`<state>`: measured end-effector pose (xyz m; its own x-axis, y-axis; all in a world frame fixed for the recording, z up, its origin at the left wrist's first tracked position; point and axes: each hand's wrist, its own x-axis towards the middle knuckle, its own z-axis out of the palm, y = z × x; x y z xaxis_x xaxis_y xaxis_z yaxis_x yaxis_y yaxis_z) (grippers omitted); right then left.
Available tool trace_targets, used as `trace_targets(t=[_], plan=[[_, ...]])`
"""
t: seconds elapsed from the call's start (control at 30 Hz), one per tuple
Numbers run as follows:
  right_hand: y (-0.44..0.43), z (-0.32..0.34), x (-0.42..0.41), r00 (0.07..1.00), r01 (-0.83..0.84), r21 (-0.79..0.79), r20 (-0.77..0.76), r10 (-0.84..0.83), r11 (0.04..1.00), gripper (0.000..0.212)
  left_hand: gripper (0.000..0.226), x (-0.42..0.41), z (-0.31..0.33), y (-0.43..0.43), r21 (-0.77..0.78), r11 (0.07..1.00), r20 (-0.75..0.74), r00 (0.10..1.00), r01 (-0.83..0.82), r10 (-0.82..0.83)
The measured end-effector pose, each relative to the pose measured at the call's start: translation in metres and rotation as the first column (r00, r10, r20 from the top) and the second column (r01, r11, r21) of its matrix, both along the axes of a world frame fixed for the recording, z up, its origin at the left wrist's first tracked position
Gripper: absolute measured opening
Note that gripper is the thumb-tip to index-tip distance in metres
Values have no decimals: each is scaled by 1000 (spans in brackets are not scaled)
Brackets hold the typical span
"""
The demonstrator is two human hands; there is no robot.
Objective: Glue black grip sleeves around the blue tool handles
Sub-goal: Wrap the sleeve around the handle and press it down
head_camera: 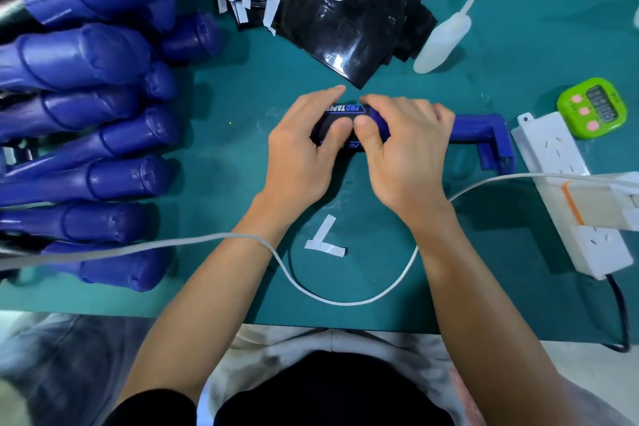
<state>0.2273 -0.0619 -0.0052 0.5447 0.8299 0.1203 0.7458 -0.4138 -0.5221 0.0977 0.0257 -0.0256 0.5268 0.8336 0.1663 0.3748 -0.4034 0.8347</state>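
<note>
Looking down through the head view, I find the blue tool handle (479, 130) lying on its side on the green table (242, 90), mid-frame. Its angular head end points right and its grip end is buried under both hands. The black grip sleeve (342, 111) is wrapped round that grip end, printed lettering facing up.

I judge the handle to be stiff moulded plastic, light enough to roll with fingertips and not likely to mind pressure. The sleeve looks thin, glossy and floppy, so I expect it to wrinkle or creep while the adhesive is fresh. To my eye the best hold is across the sleeve itself, thumbs over the seam, with the bare shaft left free to steady the piece.

The left hand (304, 156) curls over the sleeve's left part, fingers (332, 92) bent over the far side and thumb pressing the near face. The right hand (406, 156) curls round the handle where the sleeve ends, its thumb tip just beside the left thumb. Both sets of fingers are closed on the work, not spread. I cannot tell whether the seam is shut, because the thumbs hide it.
</note>
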Motion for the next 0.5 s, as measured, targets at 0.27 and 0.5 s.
trace_targets(t=[0.27,0.5], plan=[[-7,-2,5,993,-25,114,-109,37,993,29,34,-10,1,2,15,1000,33,999,24,-25],[-5,1,6,997,-76,53,-27,77,996,34,34,-4,-1,2,35,999,5,999,38,-38]])
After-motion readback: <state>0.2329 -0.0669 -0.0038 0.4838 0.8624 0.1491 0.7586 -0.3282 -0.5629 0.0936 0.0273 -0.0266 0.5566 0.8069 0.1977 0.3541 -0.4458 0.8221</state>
